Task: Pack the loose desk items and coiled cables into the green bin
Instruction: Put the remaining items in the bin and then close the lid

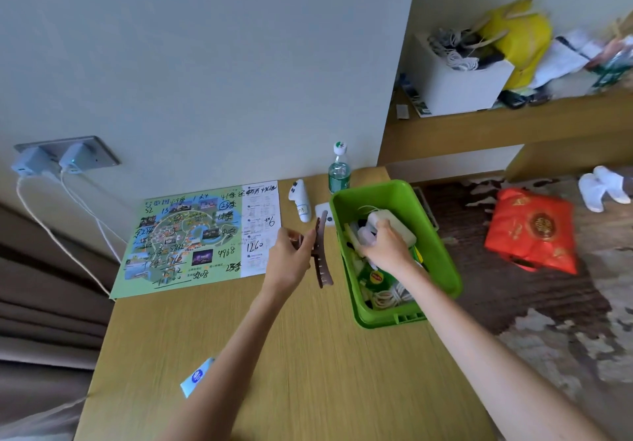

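Note:
The green bin [442,252] stands at the right edge of the wooden desk [291,355]. Inside it lie a white power adapter [399,226], a yellow tea packet [375,278] and coiled white cables [388,296]. My right hand [385,247] is inside the bin, its fingers curled round a small pale item beside the adapter. Left of the bin, my left hand [291,255] pinches a brown hair claw clip [320,255] just above the desk. A white controller [299,201] and a small white square device [323,214] lie near the wall.
A green map sheet [202,235] with handwriting covers the desk's left part, a water bottle [339,171] stands by the wall, and a blue-white packet [197,377] lies near the front edge. Two chargers [51,163] are plugged into the wall. A red bag [534,231] is on the floor.

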A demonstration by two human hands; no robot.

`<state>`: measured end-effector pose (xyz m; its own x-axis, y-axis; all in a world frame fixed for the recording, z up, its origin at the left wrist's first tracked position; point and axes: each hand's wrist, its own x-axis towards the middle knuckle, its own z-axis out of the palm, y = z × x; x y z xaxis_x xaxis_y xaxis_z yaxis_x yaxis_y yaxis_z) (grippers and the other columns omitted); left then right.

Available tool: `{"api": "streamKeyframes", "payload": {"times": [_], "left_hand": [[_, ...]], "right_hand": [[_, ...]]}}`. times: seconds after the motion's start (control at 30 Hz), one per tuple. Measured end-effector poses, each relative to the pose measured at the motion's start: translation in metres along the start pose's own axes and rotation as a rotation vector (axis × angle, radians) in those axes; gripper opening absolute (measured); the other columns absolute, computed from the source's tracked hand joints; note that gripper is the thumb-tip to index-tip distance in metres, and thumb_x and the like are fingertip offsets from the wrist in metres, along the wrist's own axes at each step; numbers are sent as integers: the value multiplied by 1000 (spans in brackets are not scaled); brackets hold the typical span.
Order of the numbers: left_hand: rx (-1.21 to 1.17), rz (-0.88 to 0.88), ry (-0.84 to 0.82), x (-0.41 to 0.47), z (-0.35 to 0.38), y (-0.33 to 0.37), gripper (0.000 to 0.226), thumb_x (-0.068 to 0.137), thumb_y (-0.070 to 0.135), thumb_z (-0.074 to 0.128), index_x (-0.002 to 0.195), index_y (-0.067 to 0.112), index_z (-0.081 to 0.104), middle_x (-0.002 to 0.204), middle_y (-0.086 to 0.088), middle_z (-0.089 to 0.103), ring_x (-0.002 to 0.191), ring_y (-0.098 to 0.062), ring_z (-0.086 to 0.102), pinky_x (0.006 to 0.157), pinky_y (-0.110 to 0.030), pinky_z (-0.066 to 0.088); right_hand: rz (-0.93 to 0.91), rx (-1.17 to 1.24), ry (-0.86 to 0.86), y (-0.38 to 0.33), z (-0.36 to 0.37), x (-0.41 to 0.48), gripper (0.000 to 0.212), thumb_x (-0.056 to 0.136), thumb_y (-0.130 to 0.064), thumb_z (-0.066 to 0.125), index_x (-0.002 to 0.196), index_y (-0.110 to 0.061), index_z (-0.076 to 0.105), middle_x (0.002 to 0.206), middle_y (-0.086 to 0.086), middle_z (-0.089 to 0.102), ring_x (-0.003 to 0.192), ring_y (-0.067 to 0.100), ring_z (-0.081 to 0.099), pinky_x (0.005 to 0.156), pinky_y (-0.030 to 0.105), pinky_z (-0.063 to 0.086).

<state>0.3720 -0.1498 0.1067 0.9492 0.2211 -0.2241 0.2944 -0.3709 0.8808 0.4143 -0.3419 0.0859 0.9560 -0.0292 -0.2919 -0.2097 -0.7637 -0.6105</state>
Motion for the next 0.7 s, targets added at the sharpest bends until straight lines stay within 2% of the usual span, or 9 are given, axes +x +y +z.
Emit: {"api": "streamKeyframes", "payload": {"times": [0.1,0.17,0.27,0.33,0.4,0.43,0.5,0.6,0.7], "left_hand": [[26,39,30,3,16,19,34,91,48,54,92,13,50,85,-7,68,66,-22,64,61,-38,53],[39,67,75,5,31,35,38,91,50,52,92,12,52,83,-5,67,73,-27,66,67,-42,55],[108,56,149,8,57,58,40,91,54,48,93,15,50,79,2,62,76,-26,64,64,-36,49],[289,4,84,11,70,65,49,91,60,43,101,12,49,88,-2,62,85,-29,63,69,-36,48],[441,-25,-91,14,74,66,68,91,65,36,109,2,53,101,-12,64,94,-33,63,80,-42,51],[459,-11,-162,15,74,64,73,92,66,33,107,-2,56,102,-17,65,94,-35,64,83,-46,52],[453,55,-170,14,66,62,66,94,62,31,93,3,60,98,-17,66,88,-34,66,82,-46,52],[361,123,11,6,43,48,49,97,52,36,102,10,62,100,-8,67,81,-29,67,77,-40,53],[244,75,65,-7,11,13,34,98,41,43,102,13,62,96,-3,70,81,-26,68,76,-38,54]], "right_hand": [[-104,-112,19,9,-5,-8,41,93,-27,59,126,-6,48,121,11,57,106,29,58,75,35,47],[-135,-71,86,15,-13,-15,35,94,-27,59,123,-9,55,121,5,58,104,24,60,78,37,51],[-146,25,202,24,-24,-21,21,93,-16,59,112,-8,62,115,5,64,99,24,64,78,41,55],[-157,52,240,28,-28,-27,17,93,-12,59,109,-9,63,113,4,65,97,21,65,77,39,56],[-192,54,246,31,-30,-32,15,93,-11,59,107,-9,63,112,4,66,93,19,65,75,36,56],[-213,48,245,33,-30,-34,15,93,-10,59,107,-9,63,112,3,66,92,18,65,74,36,56],[-247,32,236,33,-28,-39,17,93,-9,58,109,-10,63,114,2,64,89,16,65,72,37,56],[-323,22,235,26,-19,-49,18,94,-8,55,109,-11,62,114,0,62,87,16,65,69,37,55],[-455,-7,256,10,-3,-64,14,92,-6,55,103,-12,60,104,-1,58,83,15,63,62,31,50]]}}
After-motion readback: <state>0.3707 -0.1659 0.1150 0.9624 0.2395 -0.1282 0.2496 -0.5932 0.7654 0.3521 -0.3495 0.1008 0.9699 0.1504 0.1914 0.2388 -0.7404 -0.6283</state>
